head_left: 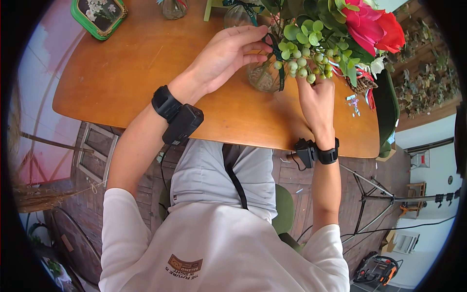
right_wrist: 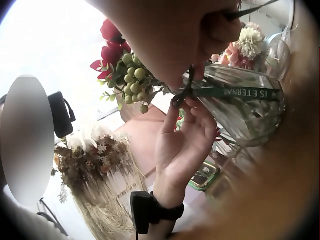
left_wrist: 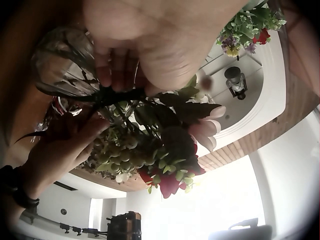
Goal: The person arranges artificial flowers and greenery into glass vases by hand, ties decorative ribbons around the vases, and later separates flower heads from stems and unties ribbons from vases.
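A clear ribbed glass vase (head_left: pixel 262 78) holds a bouquet with a red rose (head_left: pixel 387 31) and green berries (head_left: pixel 301 63). Around its neck runs a dark green ribbon (right_wrist: pixel 235 93) with pale lettering, gathered in a knot or loop at the front. The left hand (head_left: pixel 226 58) pinches the ribbon at this knot between thumb and fingertips, palm visible in the right wrist view. On the other side, the right hand (head_left: pixel 317 104) has curled fingers gripping the ribbon, and a loose tail (right_wrist: pixel 257 9) sticks out past them. Berries partly cover the right fingers in the head view.
The wooden table (head_left: pixel 146 68) bears a green-framed picture (head_left: pixel 99 17) at the far left and another glass vase (head_left: pixel 174 7) at the back. Red and white ribbons (head_left: pixel 370 100) and small scraps (head_left: pixel 353 104) lie at the right. A tripod (head_left: pixel 369 197) stands on the floor.
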`<action>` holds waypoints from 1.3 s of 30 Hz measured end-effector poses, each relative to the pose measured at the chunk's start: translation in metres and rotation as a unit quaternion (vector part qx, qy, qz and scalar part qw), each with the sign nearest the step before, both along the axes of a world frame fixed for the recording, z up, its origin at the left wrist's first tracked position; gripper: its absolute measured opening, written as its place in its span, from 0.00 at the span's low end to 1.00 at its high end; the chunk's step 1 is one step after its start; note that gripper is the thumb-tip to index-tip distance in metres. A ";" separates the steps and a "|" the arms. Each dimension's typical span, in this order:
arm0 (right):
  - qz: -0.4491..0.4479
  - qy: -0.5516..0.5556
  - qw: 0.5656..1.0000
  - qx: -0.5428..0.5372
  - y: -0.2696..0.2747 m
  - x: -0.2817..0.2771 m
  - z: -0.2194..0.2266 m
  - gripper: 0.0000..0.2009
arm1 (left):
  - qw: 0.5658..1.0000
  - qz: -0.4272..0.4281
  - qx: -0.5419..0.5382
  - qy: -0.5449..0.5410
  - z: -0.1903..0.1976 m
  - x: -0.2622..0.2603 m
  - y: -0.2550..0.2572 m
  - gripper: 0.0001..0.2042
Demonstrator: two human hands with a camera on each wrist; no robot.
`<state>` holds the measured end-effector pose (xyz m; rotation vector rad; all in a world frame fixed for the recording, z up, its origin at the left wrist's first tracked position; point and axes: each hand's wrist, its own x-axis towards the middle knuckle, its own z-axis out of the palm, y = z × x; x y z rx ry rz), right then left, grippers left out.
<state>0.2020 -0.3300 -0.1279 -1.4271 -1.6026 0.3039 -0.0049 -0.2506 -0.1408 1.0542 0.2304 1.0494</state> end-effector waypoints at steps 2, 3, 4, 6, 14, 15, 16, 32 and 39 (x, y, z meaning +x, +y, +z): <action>-0.012 -0.012 1.000 -0.011 -0.001 0.002 0.001 0.13 | 1.000 0.015 -0.004 -0.003 0.001 0.000 -0.001 0.11; -0.016 -0.010 1.000 -0.012 0.000 0.002 0.000 0.13 | 1.000 0.011 -0.006 -0.001 0.001 0.000 -0.001 0.11; -0.014 -0.011 1.000 -0.003 0.000 0.002 -0.001 0.14 | 1.000 0.014 0.001 -0.006 0.000 -0.001 -0.001 0.11; -0.016 -0.012 1.000 0.005 0.001 0.003 -0.003 0.14 | 1.000 0.015 0.007 -0.009 -0.001 -0.001 -0.001 0.10; -0.018 -0.026 0.999 0.031 0.000 0.005 -0.006 0.16 | 0.999 0.034 -0.002 -0.013 -0.003 0.001 -0.004 0.11; -0.021 -0.022 0.999 0.031 0.001 0.006 -0.008 0.16 | 1.000 0.030 -0.001 -0.009 -0.003 0.001 -0.004 0.11; -0.013 -0.002 0.999 0.041 0.002 0.005 -0.010 0.16 | 0.999 0.026 0.001 -0.019 -0.003 0.001 -0.004 0.11; 0.039 0.023 0.999 0.017 0.001 0.000 0.003 0.16 | 0.999 0.034 0.026 0.003 -0.008 -0.010 0.005 0.11; 0.039 0.005 0.999 0.030 -0.002 -0.002 0.017 0.18 | 0.998 0.048 0.042 0.024 -0.014 -0.016 0.013 0.15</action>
